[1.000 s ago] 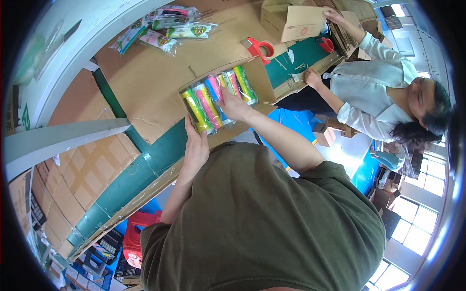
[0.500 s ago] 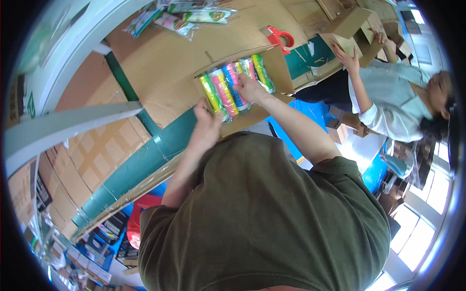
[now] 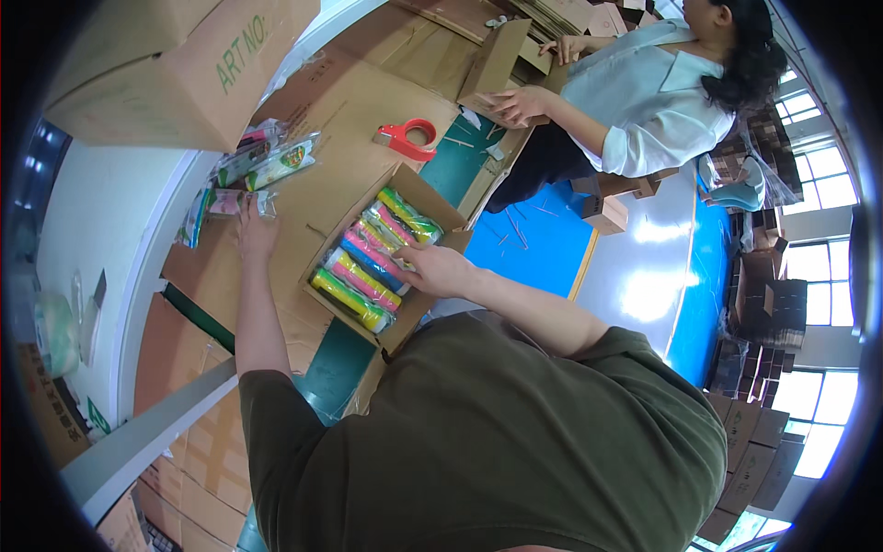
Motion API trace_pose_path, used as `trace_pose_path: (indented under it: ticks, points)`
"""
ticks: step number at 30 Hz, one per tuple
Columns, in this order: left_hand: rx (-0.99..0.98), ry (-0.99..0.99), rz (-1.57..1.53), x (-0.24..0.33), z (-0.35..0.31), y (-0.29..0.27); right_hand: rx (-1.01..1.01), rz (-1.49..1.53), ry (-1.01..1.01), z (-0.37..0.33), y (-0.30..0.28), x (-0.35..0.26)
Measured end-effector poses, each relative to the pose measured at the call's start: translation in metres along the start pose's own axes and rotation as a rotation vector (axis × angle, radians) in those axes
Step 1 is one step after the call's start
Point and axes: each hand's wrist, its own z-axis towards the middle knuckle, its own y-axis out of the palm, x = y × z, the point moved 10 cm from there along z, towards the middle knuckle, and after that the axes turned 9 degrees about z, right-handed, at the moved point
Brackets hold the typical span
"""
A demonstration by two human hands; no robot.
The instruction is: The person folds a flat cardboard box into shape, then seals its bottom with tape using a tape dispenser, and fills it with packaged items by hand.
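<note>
Hands well apart, the person touches two different things. The left hand reaches out over a cardboard sheet, its fingers at one end of a clear-bagged pack; whether they grip it cannot be told. The right hand is at an open carton, fingers bent over the coloured tubes inside; whether they close on one is unclear too. Yellow, pink, blue and green, the tubes lie side by side in clear film within the carton, which sits on the bench in front of the person. More bagged packs lie just beyond the left hand. Past the carton, apart from it, rests a red tape dispenser. To the right, a co-worker in a light shirt handles another carton.
</note>
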Motion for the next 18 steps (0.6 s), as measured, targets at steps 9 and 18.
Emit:
trace_pose_path:
  ticks: [9,18]
  points:
    - [-0.042,-0.415,-0.151,-0.097,-0.022,0.063,0.068,0.137,-0.233,-0.028,-0.02,-0.026]
    - [0.392,-0.084,-0.952,-0.027,-0.255,-0.123,0.518,0.191,-0.554,-0.059,-0.108,-0.091]
